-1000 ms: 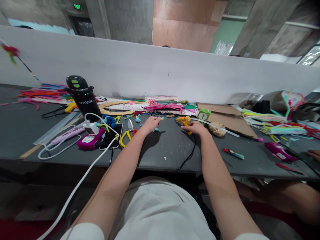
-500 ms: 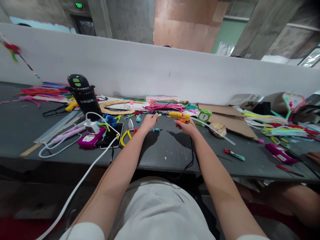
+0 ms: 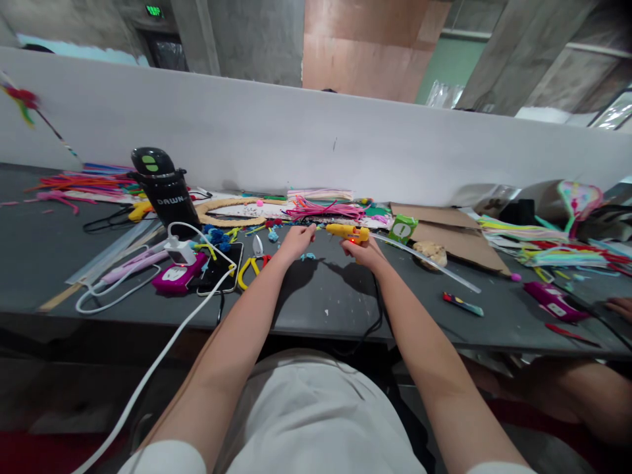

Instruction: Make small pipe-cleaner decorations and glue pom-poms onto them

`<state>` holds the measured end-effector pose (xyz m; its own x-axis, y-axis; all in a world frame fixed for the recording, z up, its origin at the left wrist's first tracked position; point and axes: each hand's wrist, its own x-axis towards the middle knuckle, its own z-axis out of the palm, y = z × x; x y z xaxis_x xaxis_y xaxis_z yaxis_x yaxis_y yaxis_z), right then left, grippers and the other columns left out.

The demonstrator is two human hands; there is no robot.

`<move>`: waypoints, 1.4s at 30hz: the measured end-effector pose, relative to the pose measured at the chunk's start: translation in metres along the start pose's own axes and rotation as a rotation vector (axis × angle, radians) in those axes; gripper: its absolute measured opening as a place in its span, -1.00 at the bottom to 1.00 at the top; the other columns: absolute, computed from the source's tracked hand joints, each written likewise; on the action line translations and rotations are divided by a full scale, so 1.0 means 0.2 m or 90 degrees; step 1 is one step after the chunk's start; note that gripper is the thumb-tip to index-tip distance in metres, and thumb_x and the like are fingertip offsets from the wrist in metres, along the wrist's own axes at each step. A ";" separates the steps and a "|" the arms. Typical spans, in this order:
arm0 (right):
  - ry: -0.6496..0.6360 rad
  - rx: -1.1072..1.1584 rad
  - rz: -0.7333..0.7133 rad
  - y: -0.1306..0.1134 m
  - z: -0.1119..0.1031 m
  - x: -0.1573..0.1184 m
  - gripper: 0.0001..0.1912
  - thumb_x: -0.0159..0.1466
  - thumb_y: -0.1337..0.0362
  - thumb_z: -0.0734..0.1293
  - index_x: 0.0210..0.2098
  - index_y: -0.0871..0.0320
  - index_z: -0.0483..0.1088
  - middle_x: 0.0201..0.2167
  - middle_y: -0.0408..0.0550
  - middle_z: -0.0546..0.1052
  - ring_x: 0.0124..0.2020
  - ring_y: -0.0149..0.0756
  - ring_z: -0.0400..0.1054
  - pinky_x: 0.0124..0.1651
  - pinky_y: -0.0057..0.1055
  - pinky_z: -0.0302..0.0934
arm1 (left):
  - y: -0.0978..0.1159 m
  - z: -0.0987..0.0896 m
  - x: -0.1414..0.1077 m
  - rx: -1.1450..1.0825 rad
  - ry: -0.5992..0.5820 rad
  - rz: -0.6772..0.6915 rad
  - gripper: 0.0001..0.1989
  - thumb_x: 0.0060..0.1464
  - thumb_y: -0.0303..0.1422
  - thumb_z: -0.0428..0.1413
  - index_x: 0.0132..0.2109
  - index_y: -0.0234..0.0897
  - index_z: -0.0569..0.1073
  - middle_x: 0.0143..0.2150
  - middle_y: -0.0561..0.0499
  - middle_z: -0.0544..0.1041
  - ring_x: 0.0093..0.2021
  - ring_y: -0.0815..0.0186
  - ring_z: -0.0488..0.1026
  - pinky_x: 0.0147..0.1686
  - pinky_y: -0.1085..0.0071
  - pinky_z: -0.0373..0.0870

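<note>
My right hand [image 3: 365, 253] is wrapped round a yellow hot glue gun [image 3: 348, 232]. The gun's nozzle points left, and a long clear glue stick [image 3: 434, 257] sticks out of its back end. My left hand [image 3: 296, 243] is closed in a pinch just left of the nozzle; what its fingertips hold is too small and hidden to make out. Below that hand lies a small light-blue fuzzy piece [image 3: 309, 256]. Yellow-and-red handled pliers [image 3: 251, 266] rest on the table left of my left forearm.
At left stand a black bottle [image 3: 170, 197] and a purple power strip [image 3: 178, 273] with a white cable crossing my left side. Pink pipe cleaners [image 3: 323, 209], cardboard [image 3: 447, 240] and a green box [image 3: 402, 228] lie behind. Right are a cutter [image 3: 463, 304] and another person's hand [image 3: 620, 307].
The glue gun in my right hand has moved slightly left, bringing its nozzle closer to my left hand. My left hand has barely shifted.
</note>
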<state>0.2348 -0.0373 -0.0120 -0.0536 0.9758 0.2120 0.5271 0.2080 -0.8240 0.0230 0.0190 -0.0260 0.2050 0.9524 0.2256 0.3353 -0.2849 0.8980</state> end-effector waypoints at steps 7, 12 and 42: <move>-0.010 -0.009 -0.015 0.02 0.00 0.01 -0.77 0.05 0.14 0.26 -0.62 0.15 0.29 -0.64 -0.16 0.34 -0.53 -0.39 0.23 -0.45 -0.48 0.13 | 0.00 0.01 0.00 -0.010 -0.005 0.008 -0.50 0.09 0.04 -0.08 -0.57 -0.28 0.24 -0.67 0.13 0.14 -0.62 0.44 0.05 -0.54 0.44 -0.03; -0.012 -0.022 -0.020 0.02 -0.01 0.01 -0.76 0.07 0.14 0.25 -0.62 0.14 0.26 -0.64 -0.17 0.33 -0.53 -0.40 0.21 -0.45 -0.49 0.12 | 0.00 0.01 0.00 -0.010 -0.005 0.015 -0.49 0.09 0.06 -0.08 -0.58 -0.27 0.23 -0.68 0.13 0.12 -0.62 0.44 0.03 -0.54 0.44 -0.04; -0.002 -0.020 -0.008 -0.04 -0.02 -0.02 -0.85 0.05 0.21 0.25 -0.56 0.12 0.22 -0.64 -0.20 0.26 -0.54 -0.40 0.14 -0.49 -0.47 0.03 | 0.02 0.00 -0.02 -0.013 -0.008 0.007 -0.50 0.10 0.03 -0.06 -0.59 -0.26 0.20 -0.68 0.12 0.12 -0.61 0.43 0.04 -0.53 0.43 -0.04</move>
<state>0.2336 -0.0430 -0.0041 -0.0625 0.9733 0.2210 0.5521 0.2182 -0.8047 0.0232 0.0143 -0.0225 0.2199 0.9476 0.2316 0.3140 -0.2935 0.9029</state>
